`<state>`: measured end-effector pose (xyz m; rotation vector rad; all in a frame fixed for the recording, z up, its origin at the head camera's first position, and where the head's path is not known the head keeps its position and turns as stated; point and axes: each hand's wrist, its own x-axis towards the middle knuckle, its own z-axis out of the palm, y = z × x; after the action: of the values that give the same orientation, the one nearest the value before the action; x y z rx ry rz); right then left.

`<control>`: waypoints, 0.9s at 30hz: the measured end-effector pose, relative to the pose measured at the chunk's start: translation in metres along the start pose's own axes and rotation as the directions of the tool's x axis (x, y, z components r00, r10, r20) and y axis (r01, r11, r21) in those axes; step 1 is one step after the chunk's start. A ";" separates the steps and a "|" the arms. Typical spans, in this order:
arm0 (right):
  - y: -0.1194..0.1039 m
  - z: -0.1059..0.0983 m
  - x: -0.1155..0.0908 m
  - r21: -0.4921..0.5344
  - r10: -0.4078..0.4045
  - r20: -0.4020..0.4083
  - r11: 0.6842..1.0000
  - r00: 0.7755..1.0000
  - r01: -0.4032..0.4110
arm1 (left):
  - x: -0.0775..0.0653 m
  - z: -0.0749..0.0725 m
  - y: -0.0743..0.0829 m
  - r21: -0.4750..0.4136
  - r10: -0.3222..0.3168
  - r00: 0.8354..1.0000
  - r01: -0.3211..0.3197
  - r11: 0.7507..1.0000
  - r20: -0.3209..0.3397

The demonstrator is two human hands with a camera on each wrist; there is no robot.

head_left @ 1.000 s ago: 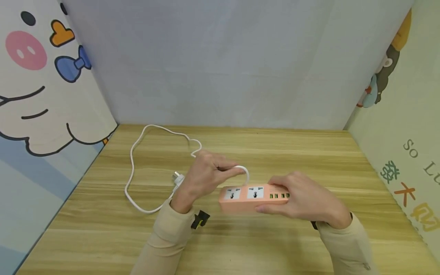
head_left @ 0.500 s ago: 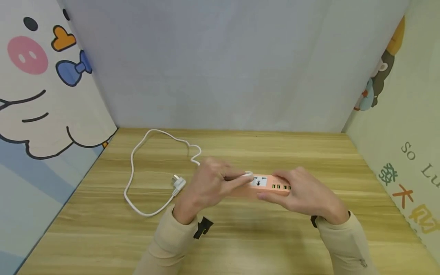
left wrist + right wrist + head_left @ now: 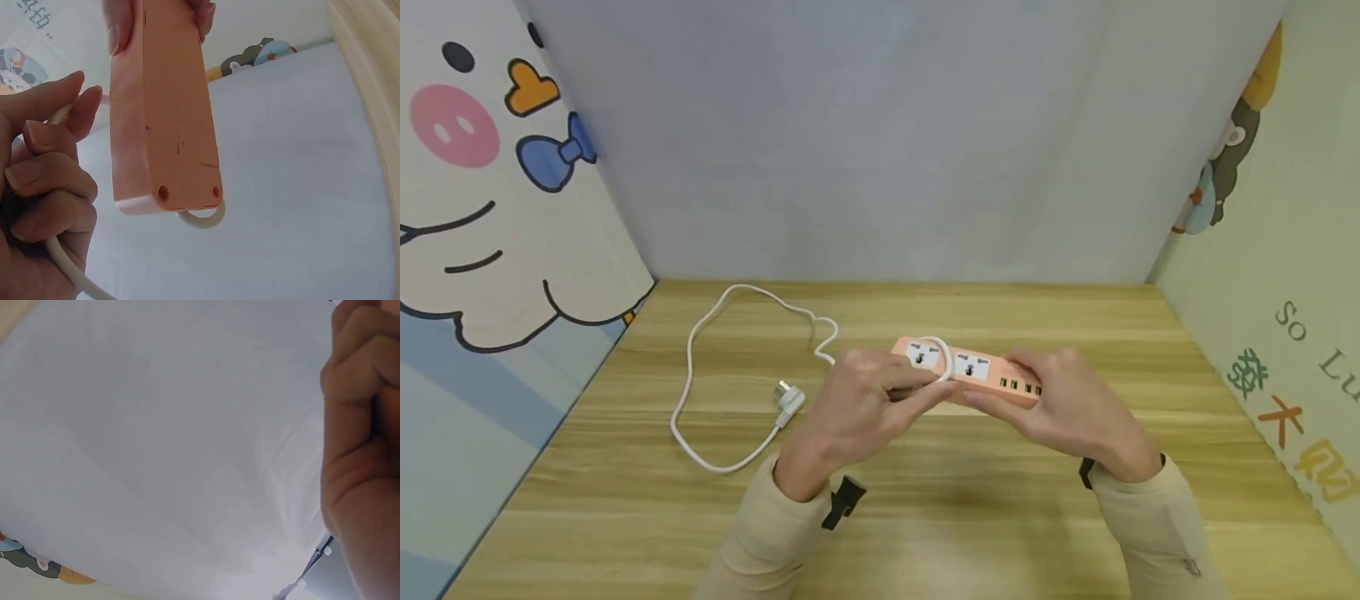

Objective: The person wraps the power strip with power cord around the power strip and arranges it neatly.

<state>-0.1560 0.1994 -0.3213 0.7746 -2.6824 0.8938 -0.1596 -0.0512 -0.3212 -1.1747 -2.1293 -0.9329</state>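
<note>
An orange power strip (image 3: pixel 993 380) with white sockets and several USB ports is held above the table, its far left end tilted up. My right hand (image 3: pixel 1075 408) grips its right end. My left hand (image 3: pixel 857 404) pinches the strip's white cord (image 3: pixel 950 360), which loops across the top between the two sockets. From below, the left wrist view shows the strip's underside (image 3: pixel 178 106); the cord (image 3: pixel 65 265) also passes under the curled fingers of that hand. In the right wrist view, curled fingers (image 3: pixel 362 419) appear at the edge; the strip is mostly out of frame.
The rest of the cord lies in a wide loop on the left of the wooden table (image 3: pixel 625 467). Its white plug (image 3: pixel 790 402) rests inside that loop, left of my left wrist. A pale curtain (image 3: pixel 880 150) stands behind, with printed cloth panels on both sides.
The strip has risen away from me and turned, its left end now farther back. The cord, earlier arching up behind it, now crosses over its top face, pulled by my left hand.
</note>
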 end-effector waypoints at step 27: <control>0.000 -0.002 0.001 0.094 -0.123 -0.412 0.980 0.903 0.177 | -0.001 0.001 0.001 -0.491 -0.069 0.991 0.119 0.863 0.118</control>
<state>-0.1566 0.2003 -0.3200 0.7183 -2.1920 1.0641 -0.1589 -0.0502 -0.3224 -1.3849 -2.0980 -1.5690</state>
